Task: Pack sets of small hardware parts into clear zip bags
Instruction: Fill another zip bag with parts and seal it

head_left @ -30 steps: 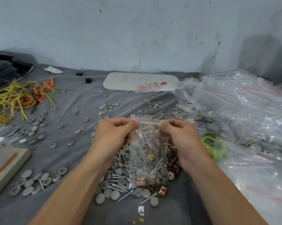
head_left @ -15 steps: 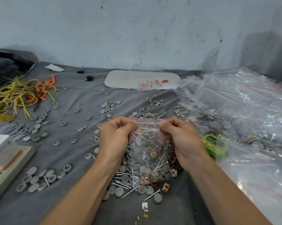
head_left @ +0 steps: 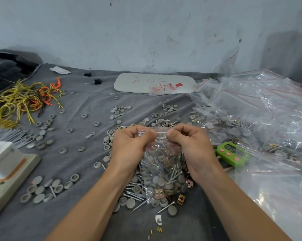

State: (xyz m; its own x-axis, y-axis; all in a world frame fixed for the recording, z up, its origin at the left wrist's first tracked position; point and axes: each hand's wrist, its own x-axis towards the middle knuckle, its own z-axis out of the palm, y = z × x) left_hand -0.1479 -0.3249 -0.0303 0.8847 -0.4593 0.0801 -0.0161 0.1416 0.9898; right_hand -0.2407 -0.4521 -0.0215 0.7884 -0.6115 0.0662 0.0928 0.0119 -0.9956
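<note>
Clear plastic caught the light: a small zip bag [head_left: 161, 167] hung upright between the person's hands, over the heap of screws and grey caps [head_left: 134, 195] on the grey cloth [head_left: 84, 214]. The left hand [head_left: 129, 148] pinched the bag's top edge with curled fingers and thumb; the right hand [head_left: 192, 146] pinched the other end likewise. Screws, caps and copper-coloured clips filled the bag. A green timer [head_left: 232, 153] lay just beside the right wrist.
</note>
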